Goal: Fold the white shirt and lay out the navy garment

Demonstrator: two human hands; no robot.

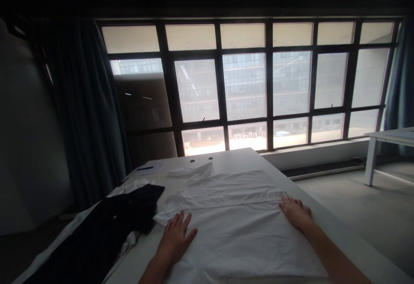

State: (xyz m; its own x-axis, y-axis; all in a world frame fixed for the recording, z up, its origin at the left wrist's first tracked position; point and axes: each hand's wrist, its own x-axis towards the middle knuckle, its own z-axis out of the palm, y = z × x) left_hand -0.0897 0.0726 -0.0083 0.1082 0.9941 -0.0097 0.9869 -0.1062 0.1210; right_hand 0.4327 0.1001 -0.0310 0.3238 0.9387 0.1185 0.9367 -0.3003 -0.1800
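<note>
A white shirt-like garment (246, 232) lies spread over the white table in front of me, with a long seam or edge running across it and one sleeve-like part reaching toward the far side. My left hand (176, 236) rests flat near the garment's left edge, fingers and thumb apart. At the opposite edge, my right hand (295, 211) lies on the cloth by the end of that seam. Its fingers are stretched forward and slightly bent, and no cloth is visibly pinched in them.
Dark clothing (106, 219) lies over white cloth along the table's left side. A pen (145, 168) rests on paper at the far left of the table (246, 157). Another white table (371, 159) stands at right. Windows and dark curtains (87, 103) are beyond.
</note>
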